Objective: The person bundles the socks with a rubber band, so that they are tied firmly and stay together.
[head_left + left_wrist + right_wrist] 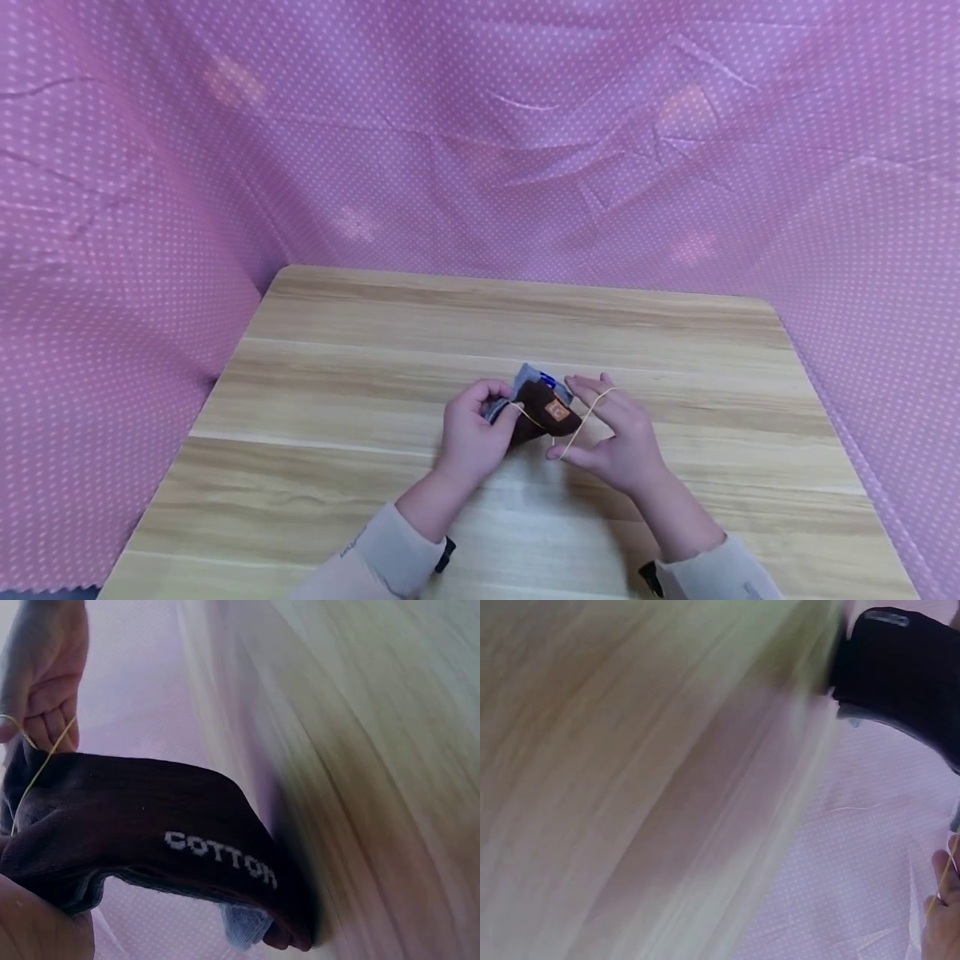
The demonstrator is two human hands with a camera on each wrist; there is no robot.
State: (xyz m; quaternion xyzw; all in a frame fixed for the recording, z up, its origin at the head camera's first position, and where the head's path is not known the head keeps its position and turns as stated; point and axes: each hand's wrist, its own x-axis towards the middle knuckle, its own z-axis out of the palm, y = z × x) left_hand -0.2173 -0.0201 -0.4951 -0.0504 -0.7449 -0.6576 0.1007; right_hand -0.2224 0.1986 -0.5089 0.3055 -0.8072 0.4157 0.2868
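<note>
My left hand (474, 435) grips a bundle of dark brown and grey socks (537, 415) just above the table. An orange patch shows on the brown sock in the head view; white "COTTON" lettering on the brown fabric (135, 802) appears in the left wrist view. A thin yellow rubber band (582, 423) runs from the left fingers around the bundle to my right hand (628, 440). The right thumb and fingers are spread apart, with the band stretched across them. In the right wrist view only part of the right hand (943, 922) shows, at the lower right.
A light wood-grain table (337, 375) lies under both hands. Pink fabric with white dots (465, 125) hangs behind it and along both sides. The sleeves are light-coloured, with a black strap near each cuff.
</note>
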